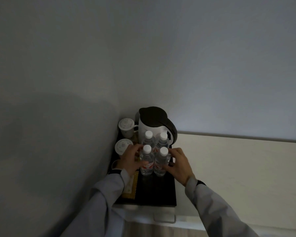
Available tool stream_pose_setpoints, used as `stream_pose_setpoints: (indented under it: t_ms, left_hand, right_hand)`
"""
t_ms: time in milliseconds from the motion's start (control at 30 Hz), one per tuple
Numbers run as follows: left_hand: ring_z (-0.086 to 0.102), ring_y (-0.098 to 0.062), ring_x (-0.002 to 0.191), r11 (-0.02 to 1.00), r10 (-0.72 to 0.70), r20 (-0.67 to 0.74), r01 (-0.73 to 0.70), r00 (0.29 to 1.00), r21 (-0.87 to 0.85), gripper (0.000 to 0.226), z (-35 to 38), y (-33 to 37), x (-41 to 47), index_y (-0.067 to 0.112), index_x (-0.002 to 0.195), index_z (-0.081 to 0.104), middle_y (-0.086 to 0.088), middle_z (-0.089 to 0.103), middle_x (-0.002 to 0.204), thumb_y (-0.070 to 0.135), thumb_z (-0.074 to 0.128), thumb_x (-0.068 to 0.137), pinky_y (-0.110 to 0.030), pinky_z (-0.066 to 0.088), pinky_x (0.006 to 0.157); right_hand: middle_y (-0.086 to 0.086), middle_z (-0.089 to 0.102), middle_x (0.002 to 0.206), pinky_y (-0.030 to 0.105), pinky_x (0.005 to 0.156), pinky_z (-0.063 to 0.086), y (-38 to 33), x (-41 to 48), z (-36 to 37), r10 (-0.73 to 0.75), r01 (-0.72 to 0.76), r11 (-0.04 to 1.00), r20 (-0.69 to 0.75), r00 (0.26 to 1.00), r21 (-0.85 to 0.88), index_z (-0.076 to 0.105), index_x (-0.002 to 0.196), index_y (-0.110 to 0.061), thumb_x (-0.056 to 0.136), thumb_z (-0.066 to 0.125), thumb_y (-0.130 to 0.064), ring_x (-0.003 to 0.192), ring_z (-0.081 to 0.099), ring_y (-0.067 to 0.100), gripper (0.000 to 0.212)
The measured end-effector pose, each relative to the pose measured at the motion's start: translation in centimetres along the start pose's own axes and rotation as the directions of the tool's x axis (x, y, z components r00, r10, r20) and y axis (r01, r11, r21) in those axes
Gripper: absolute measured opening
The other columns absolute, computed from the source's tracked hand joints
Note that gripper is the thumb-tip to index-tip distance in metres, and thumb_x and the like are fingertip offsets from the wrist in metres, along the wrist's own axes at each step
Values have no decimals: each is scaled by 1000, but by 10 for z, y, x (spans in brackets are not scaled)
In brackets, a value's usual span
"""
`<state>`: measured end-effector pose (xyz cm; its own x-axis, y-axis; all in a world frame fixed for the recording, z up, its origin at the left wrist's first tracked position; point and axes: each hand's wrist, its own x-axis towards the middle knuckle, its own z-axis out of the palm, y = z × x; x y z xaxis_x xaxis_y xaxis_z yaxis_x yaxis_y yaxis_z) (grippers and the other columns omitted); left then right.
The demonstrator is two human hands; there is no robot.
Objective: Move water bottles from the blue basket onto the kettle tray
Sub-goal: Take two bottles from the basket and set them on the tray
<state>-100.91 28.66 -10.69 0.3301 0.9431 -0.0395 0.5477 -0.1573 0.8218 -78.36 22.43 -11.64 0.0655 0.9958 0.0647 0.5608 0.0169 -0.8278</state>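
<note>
Several clear water bottles with white caps stand upright in a tight block on the black kettle tray point(162, 190), in front of the white kettle point(152, 129) with its dark lid. My left hand point(131, 159) wraps the front left bottle point(147, 161). My right hand point(178, 164) wraps the front right bottle point(161, 162). Two more bottles, the back left bottle point(149, 139) and the back right bottle point(162, 141), stand right behind them. The blue basket is out of view.
Two white lidded cups, the far cup point(126, 127) and the near cup point(123, 147), sit at the tray's left side against the wall. A yellow-framed card point(131, 185) lies along the tray's left edge. The tray rests on a pale cabinet top point(229, 168) in a dim corner.
</note>
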Motion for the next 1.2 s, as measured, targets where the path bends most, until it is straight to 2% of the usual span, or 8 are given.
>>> stream_pose_setpoints:
  t_ms: [133,333,467,600,767,867,1000,1200]
  left_hand:
    - [56,-17,102,999,9,-4,-9,1000,36,58,3,2,-1,19,124,55,-8,52,116,16,83,73,-4,43,75]
    - [57,-28,112,998,17,45,-20,999,66,60,-2,11,4,13,128,55,-16,53,119,12,82,73,-43,50,98]
    - [56,-31,115,998,-7,54,3,999,63,65,-3,13,8,12,131,54,-17,53,122,10,82,73,-44,49,101]
    - [55,-30,115,998,-20,32,18,999,56,63,-1,13,6,15,131,54,-16,53,122,12,81,74,-38,47,101]
    - [56,-29,114,996,-23,34,20,999,87,60,2,14,3,19,133,51,-15,53,121,19,78,79,-41,47,101]
    - [54,-29,116,996,-18,44,14,999,85,63,2,13,1,18,137,48,-16,51,123,20,76,81,-40,45,102]
    - [53,-29,116,997,-6,57,2,998,71,61,1,12,0,17,136,48,-17,49,123,16,75,82,-37,44,102]
    - [53,-29,116,999,-10,70,7,998,52,61,-3,14,1,12,138,47,-18,51,122,11,74,83,-41,45,103]
  right_hand:
    - [-4,46,113,22,85,52,-3,0,2,38,-39,999,-55,998,-9,56,123,-28,69,82,-42,100,58,14,62]
    - [1,51,107,7,83,42,-2,4,0,40,-40,999,-25,999,-4,61,123,-26,75,84,-32,98,57,18,54]
    - [7,56,112,1,81,44,2,10,-6,-12,12,1000,11,1000,-27,62,125,-23,75,84,-29,99,57,16,54]
    - [2,54,108,13,87,49,1,12,-6,-18,17,997,-6,1000,-69,61,122,-28,73,85,-31,92,56,9,54]
    - [-5,48,103,-3,72,41,-1,10,-2,31,-32,999,-19,999,-43,61,123,-32,73,85,-37,84,53,-1,56]
    - [-1,50,105,6,83,43,-6,11,-2,1,-1,999,4,1000,-37,61,125,-28,77,82,-32,98,51,13,53]
    - [6,53,107,35,94,51,-10,12,-7,-13,15,998,34,999,-53,61,128,-24,78,81,-25,107,52,24,54]
    - [1,50,109,36,97,51,-13,8,-2,9,-9,1000,-11,1000,-18,61,126,-27,79,80,-28,107,55,23,51]
